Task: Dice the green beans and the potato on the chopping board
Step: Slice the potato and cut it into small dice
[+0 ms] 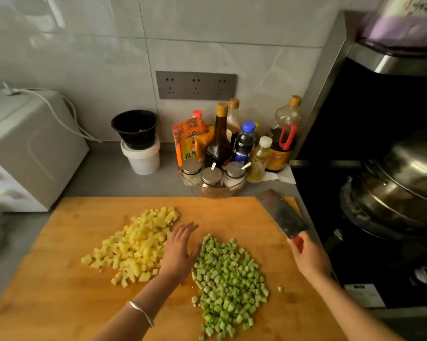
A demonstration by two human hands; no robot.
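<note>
Chopping board holds two separate piles: potato cubes, left-centre, and green beans cut into short bits, right-centre & running toward near edge. No whole bean or uncut potato visible anywhere on board, so dicing looks done, or v. close to it. A few stray bean bits lie just off the pile on the right and at near edge. Left hand flat, fingers spread, palm down on board betw. the two piles, touching edge of both; grips nothing, prob. keeping piles apart or tidying. Right hand closed around red handle of cleaver, blade lying low over far-right corner of board, well apart from both piles, not cutting. Cube sizes look fairly even, tho blur limits check. Left to do, as I judge: maybe gather strays & set cleaver down.
</note>
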